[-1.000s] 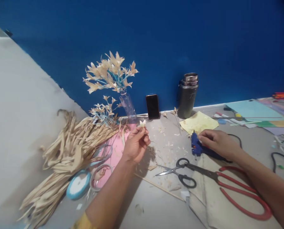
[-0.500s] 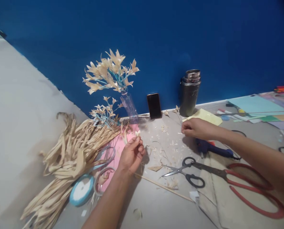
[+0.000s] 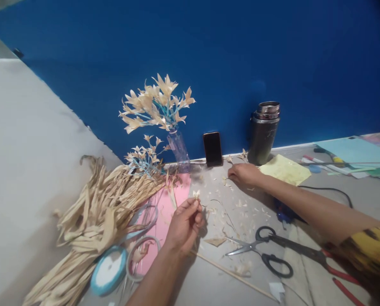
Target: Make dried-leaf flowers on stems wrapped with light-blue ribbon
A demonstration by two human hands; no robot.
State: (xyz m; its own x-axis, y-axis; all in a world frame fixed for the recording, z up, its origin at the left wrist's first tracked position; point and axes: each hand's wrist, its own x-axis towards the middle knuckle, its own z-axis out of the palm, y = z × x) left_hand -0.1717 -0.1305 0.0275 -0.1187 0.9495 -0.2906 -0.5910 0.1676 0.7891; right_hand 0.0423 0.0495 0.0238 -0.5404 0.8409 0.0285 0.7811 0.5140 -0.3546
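My left hand [image 3: 185,223] pinches a small pale husk flower [image 3: 196,194] upright between thumb and fingertips. My right hand [image 3: 245,174] reaches down to the table in front of the phone [image 3: 212,148], fingers closed, beside scattered husk bits; what they hold, if anything, I cannot make out. Just behind it, small husk flowers [image 3: 243,154] on thin stems lie by the dark flask [image 3: 265,131]. A thin stick [image 3: 234,272] runs out from beneath my left wrist. Larger husk flowers [image 3: 158,102] on blue stems stand in a clear bottle [image 3: 179,148].
Dried corn husks [image 3: 110,212] heap at the left, near a blue ribbon spool [image 3: 109,270] and tape rolls [image 3: 143,259] on pink paper [image 3: 154,242]. Black-handled scissors [image 3: 260,246] lie at right, touching red-handled shears [image 3: 304,248]. A dark blue glue gun [image 3: 282,212] is partly hidden under my right forearm.
My right hand has moved left and away from me, from beside the yellow paper to the scraps before the phone. My left hand keeps hold of the flower. The view has shifted slightly.
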